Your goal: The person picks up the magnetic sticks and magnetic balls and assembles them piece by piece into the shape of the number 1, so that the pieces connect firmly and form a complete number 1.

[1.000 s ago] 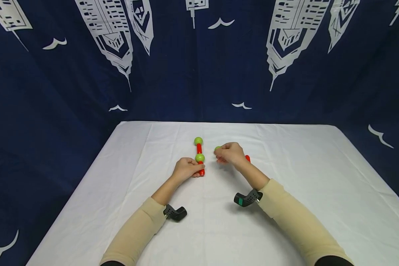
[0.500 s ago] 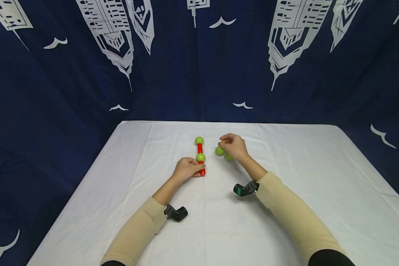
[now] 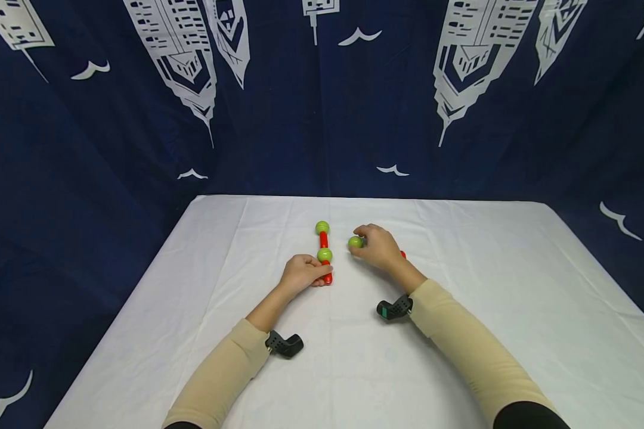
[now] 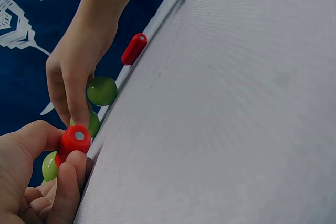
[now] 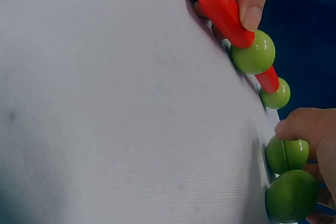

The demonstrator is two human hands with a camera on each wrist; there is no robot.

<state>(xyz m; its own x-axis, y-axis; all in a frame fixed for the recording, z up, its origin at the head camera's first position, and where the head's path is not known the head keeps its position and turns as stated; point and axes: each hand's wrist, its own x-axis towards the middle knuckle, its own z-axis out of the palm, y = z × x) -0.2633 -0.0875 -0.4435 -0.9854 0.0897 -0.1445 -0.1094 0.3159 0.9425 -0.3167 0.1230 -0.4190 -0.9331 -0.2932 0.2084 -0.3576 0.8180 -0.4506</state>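
My left hand [image 3: 300,272] pinches the near red magnetic rod [image 5: 226,14] between thumb and fingers. Its silver end disc faces outward in both wrist views. In line beyond it come a green ball [image 3: 324,255], a second red rod [image 3: 324,239] and another green ball [image 3: 322,227], all joined in one chain. To the right, my right hand [image 3: 378,245] has thumb and fingers around a loose green ball [image 5: 287,153]. Close beside that ball lies another green ball [image 4: 102,91], hidden behind the hand in the head view.
A loose red rod [image 4: 134,49] lies right of the green balls, mostly hidden by the right wrist in the head view. Everything rests on a white-covered table [image 3: 268,381]. Dark blue cloth [image 3: 311,149] with white prints hangs behind its far edge.
The right hand lifted off the green balls half a second ago, then came back down around the left one of the loose pair. The left hand keeps its grip on the rod.
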